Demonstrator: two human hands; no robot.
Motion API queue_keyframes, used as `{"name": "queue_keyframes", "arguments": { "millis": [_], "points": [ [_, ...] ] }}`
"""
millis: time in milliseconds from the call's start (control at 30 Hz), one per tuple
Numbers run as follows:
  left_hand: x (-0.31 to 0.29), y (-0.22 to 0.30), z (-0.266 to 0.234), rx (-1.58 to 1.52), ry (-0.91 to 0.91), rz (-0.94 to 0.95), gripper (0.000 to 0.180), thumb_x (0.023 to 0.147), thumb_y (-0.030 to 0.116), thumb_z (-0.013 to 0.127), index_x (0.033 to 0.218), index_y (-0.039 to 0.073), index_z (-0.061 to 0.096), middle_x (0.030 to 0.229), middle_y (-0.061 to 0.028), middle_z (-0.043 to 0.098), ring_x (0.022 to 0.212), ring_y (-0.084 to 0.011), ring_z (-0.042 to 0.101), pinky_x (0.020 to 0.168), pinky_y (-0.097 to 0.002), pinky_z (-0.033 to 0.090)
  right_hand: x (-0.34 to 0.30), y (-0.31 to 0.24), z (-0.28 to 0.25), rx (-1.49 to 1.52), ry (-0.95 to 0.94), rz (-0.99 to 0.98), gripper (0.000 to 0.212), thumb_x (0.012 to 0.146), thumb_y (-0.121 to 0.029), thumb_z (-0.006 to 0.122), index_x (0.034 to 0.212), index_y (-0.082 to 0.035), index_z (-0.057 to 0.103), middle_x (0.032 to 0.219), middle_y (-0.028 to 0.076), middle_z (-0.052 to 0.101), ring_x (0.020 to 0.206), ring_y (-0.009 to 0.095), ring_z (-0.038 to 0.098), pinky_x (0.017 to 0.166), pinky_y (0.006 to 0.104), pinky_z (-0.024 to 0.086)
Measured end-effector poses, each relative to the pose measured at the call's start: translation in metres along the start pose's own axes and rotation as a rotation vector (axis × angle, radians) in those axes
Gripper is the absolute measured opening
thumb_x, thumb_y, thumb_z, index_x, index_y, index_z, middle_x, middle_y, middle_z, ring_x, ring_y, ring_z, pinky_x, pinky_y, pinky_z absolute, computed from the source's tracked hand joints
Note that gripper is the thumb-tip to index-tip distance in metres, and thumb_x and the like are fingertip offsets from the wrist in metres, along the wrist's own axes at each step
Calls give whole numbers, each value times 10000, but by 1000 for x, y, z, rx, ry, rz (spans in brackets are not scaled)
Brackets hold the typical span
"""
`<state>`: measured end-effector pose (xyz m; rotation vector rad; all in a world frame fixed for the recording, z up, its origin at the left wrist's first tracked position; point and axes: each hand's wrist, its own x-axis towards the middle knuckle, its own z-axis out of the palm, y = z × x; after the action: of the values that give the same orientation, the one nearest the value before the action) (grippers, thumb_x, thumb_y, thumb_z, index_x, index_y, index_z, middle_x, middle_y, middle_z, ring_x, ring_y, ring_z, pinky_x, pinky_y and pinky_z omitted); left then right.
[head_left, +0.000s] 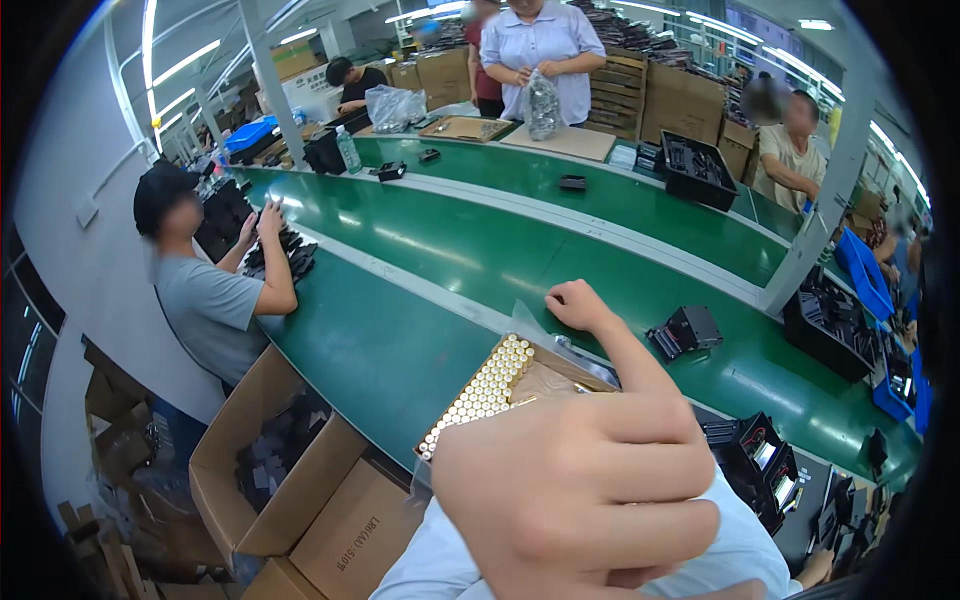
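Observation:
My left hand [580, 490] is raised close to the camera, curled into a fist with its knuckles to the right. Whatever its fingers hold, if anything, is hidden. Beyond it, my right hand [580, 303] is over the green belt, fingers curled; its palm side cannot be seen. Between the hands is an open cardboard box of AA batteries [485, 385], standing on end in tight rows at its left side. Brown liner [560, 380] shows in the rest of the box, partly behind my left fist. Clear plastic film [535, 325] sticks up at its far edge.
A black plastic case [688, 332] lies on the belt right of my right hand. Opened black cases [765, 460] stand at the lower right, near another person's hand [815, 568]. Cardboard cartons [250, 460] stand lower left. A co-worker [215, 290] handles black parts at left.

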<state>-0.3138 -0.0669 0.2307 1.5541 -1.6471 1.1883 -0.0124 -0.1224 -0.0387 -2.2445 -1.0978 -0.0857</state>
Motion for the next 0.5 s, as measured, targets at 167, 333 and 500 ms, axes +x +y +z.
{"name": "queue_keyframes", "arguments": {
  "millis": [167,333,500],
  "points": [
    [-3,-7,-5,-130,128,96,145,771,-14,600,848,75,685,692,-51,558,531,-159,416,545,-295,424,5,9,-4,-13,30,-94,206,824,-161,564,756,0,674,702,137,666,571,330,557,601,378,480],
    [-21,31,-17,3,189,-234,111,901,158,530,935,202,626,685,87,532,514,-104,404,536,-265,305,22,-55,-59,81,-68,-122,217,839,-168,562,748,-12,682,649,55,660,527,194,559,573,311,477],
    [-32,19,-6,-22,181,-284,139,908,199,492,923,207,630,685,85,534,526,-103,402,552,-273,304,-1,-124,-104,39,-449,26,227,824,-194,607,732,-1,684,618,37,635,501,161,574,528,293,486]
  ]
}}
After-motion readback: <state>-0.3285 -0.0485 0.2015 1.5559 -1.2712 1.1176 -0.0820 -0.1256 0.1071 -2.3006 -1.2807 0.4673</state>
